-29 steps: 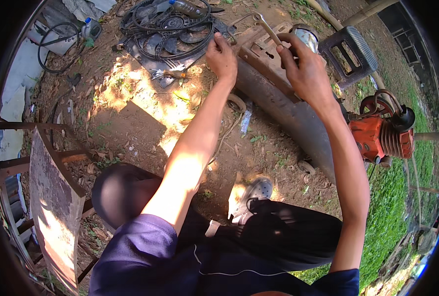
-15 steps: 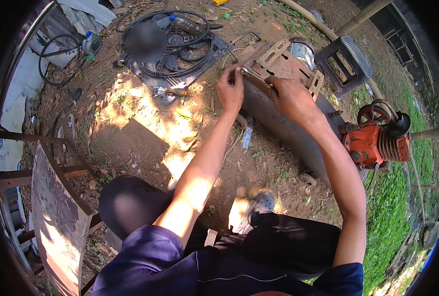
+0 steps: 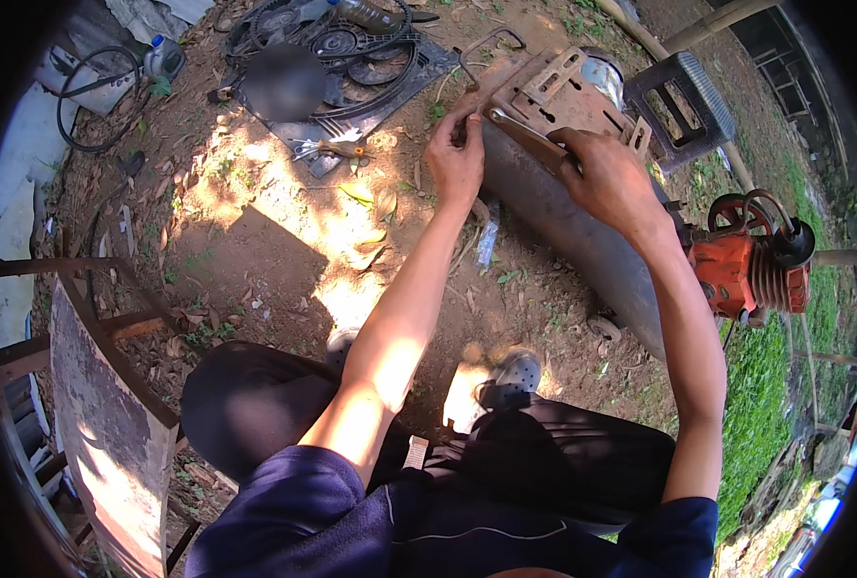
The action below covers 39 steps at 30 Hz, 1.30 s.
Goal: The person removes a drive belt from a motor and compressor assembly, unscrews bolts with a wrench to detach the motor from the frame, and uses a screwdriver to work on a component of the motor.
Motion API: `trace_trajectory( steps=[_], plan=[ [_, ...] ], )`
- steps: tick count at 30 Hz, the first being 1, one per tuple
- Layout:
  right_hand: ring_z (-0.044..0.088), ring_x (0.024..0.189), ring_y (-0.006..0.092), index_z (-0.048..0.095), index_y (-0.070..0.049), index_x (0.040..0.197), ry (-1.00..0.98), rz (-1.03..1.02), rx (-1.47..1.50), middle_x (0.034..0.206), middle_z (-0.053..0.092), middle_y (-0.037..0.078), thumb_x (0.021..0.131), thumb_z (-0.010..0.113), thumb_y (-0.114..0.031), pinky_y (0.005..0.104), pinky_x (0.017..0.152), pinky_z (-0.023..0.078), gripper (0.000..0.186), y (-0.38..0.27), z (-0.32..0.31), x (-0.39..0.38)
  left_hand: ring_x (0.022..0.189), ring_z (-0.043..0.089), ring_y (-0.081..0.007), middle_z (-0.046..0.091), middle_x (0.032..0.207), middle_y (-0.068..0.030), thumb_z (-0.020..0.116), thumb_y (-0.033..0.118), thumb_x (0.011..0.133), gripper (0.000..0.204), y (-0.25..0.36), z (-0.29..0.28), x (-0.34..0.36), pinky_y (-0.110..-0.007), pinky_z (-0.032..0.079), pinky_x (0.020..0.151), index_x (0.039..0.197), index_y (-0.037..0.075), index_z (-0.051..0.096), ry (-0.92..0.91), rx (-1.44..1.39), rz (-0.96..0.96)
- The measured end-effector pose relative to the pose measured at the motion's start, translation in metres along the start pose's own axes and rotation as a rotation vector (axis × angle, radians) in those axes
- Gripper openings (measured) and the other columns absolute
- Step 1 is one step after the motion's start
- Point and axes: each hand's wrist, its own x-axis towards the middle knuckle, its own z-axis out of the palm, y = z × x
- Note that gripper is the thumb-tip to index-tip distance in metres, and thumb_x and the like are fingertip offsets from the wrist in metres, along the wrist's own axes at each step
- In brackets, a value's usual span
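Observation:
My right hand is closed round a metal wrench, whose bright ring end lies near the corner of a rusty mounting plate. Just left of that end, my left hand is raised with its fingers curled together by the end of a dark air tank. What its fingertips hold, if anything, is hidden. The plate, with slotted brackets, sits on top of the tank. An orange-red compressor pump stands at the tank's right end.
Behind my left hand, a fan with a round shroud lies on the ground beside loose hand tools. A black ribbed cover stands beyond the plate. At left is a curved metal sheet; a hose loop lies farther back.
The view has shifted a little. My left fingers have drawn off the wrench's ring end, leaving a small gap. My right hand keeps its hold on the wrench.

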Motion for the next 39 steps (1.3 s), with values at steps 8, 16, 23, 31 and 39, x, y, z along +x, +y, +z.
trace_trajectory(
  steps=[8,16,23,31,39],
  plan=[
    [0.064,0.087,0.0391,0.06,-0.006,0.115,0.004,0.101,-0.09,0.091,0.066,0.021,0.087,0.055,-0.014,0.0499,0.074,0.051,0.029,-0.012,0.016,-0.012,0.07,0.063,-0.0143,0.07,0.083,-0.0083,0.067,0.011,0.086,0.015,0.012,0.006,-0.009,-0.028,0.049,0.064,0.097,0.002,0.072,-0.027,-0.002,0.043],
    [0.063,0.09,0.0406,0.056,-0.004,0.117,0.023,0.178,-0.044,0.098,0.064,0.022,0.087,0.053,-0.012,0.0509,0.077,0.051,0.031,-0.015,0.038,-0.021,0.065,0.061,-0.0114,0.069,0.076,-0.0067,0.068,0.014,0.087,0.017,0.016,0.009,-0.015,-0.026,0.048,0.06,0.098,0.003,0.073,-0.01,-0.046,0.023],
    [0.063,0.091,0.0414,0.056,-0.003,0.119,0.019,0.151,0.019,0.104,0.063,0.022,0.087,0.052,-0.011,0.0505,0.079,0.051,0.033,-0.016,0.044,-0.022,0.068,0.057,-0.0055,0.067,0.079,-0.0009,0.065,0.013,0.092,0.017,0.011,0.013,-0.018,-0.021,0.046,0.062,0.103,0.002,0.07,0.015,-0.066,0.031],
    [0.064,0.087,0.0427,0.056,-0.001,0.106,0.042,0.241,-0.034,0.094,0.064,0.025,0.089,0.051,-0.012,0.0524,0.075,0.051,0.021,-0.019,0.047,-0.016,0.08,0.065,-0.014,0.071,0.092,-0.009,0.068,0.018,0.089,0.021,0.006,0.01,-0.014,-0.026,0.051,0.069,0.103,0.004,0.073,-0.005,-0.054,0.044],
    [0.065,0.073,0.0427,0.056,-0.002,0.094,0.041,0.218,-0.229,0.076,0.066,0.021,0.09,0.049,-0.013,0.0522,0.065,0.052,0.014,-0.016,0.042,-0.015,0.078,0.062,-0.01,0.069,0.099,-0.0092,0.07,0.019,0.089,0.031,0.026,0.004,-0.025,-0.025,0.051,0.07,0.113,-0.001,0.069,-0.047,0.097,0.058]
  ],
)
